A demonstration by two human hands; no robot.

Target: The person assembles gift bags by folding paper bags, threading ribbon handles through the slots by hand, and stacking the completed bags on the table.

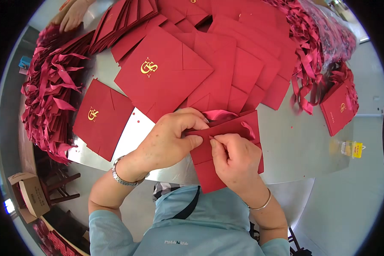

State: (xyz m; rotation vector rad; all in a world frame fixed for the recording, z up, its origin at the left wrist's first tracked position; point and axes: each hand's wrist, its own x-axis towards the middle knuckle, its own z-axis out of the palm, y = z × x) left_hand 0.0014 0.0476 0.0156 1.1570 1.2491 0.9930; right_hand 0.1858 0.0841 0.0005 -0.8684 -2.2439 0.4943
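A red paper gift bag hangs at the table's near edge between my hands. My left hand is closed on its upper left edge, the thumb in front and the fingers partly hidden behind. My right hand pinches a small ribbon end at the bag's front, close to the left thumb. A dark pink ribbon loops above the bag's opening, and part of it shows at the right side. Just beyond lies a flat red bag with a gold logo. Another flat logo bag rests to the left.
Flat red bags cover the table's far middle. Ribboned bags are stacked at the left edge; more ribbons heap at far right, near a finished-looking bag. Another person's hand is at upper left. A small clear container sits right.
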